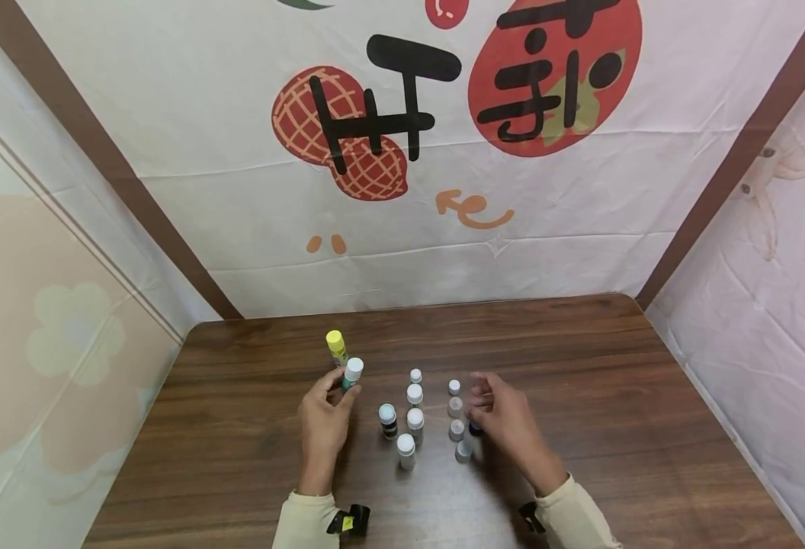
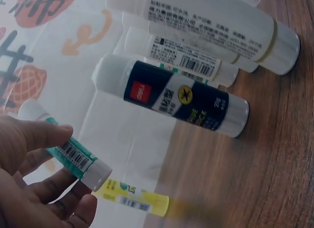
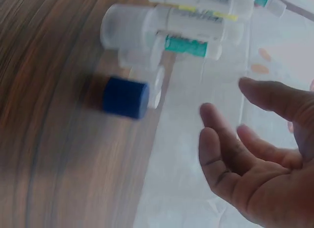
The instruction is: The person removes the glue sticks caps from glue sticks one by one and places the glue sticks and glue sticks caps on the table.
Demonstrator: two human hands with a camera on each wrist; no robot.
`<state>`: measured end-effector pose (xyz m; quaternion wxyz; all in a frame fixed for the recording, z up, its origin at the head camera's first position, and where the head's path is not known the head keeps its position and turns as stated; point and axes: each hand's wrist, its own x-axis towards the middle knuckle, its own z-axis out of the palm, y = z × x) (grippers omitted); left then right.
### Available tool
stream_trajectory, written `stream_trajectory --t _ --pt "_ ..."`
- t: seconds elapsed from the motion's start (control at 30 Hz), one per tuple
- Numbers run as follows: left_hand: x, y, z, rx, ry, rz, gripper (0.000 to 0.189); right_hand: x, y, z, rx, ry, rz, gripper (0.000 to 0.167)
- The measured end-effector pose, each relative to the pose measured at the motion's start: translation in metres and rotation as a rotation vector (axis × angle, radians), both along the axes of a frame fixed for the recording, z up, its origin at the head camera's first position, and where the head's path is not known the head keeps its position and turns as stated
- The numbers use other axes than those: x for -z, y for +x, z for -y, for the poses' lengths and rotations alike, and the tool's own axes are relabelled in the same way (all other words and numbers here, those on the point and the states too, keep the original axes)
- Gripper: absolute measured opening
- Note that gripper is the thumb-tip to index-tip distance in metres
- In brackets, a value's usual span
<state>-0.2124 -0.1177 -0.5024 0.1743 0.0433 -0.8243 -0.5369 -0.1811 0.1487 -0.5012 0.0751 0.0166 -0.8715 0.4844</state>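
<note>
My left hand (image 1: 325,427) pinches a small green-labelled glue stick (image 2: 74,156) with a white cap, held tilted between thumb and fingers. Just beyond it a yellow glue stick (image 1: 336,345) stands on the table. To the right of this hand is a navy-labelled glue stick (image 2: 179,98), upright, with several white glue sticks (image 1: 406,451) close by. My right hand (image 1: 508,423) holds nothing, its fingers apart and slightly bent. Nearest to it stands a blue cap (image 3: 125,98), partly hidden by the hand in the head view. A row of translucent caps (image 1: 456,431) lies just left of it.
The brown wooden table (image 1: 622,366) carries all these items near its middle. A small white cap (image 1: 453,387) tops the far end of the right row. Behind the table hangs a printed white cloth (image 1: 238,229), with more cloth at both sides.
</note>
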Motion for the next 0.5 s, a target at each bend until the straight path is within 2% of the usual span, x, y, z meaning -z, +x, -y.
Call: stream_trajectory --t 0.13,0.27,0.4,0.5 --pt "-0.005 0.001 -0.006 0.031 -0.012 -0.036 0.034 -0.009 -0.001 0.009 0.011 -0.084 -0.023 0.053" --pt "-0.008 0.001 -0.01 0.039 -0.049 -0.106 0.036 -0.019 -0.001 0.018 -0.013 -0.149 -0.018 0.06" --pt "-0.009 0.003 -0.013 0.064 -0.097 -0.186 0.038 -0.024 0.001 0.025 -0.03 -0.204 -0.011 0.06" --pt "-0.01 0.005 -0.018 0.092 -0.118 -0.213 0.039 -0.027 0.001 0.029 -0.029 -0.262 -0.009 0.057"
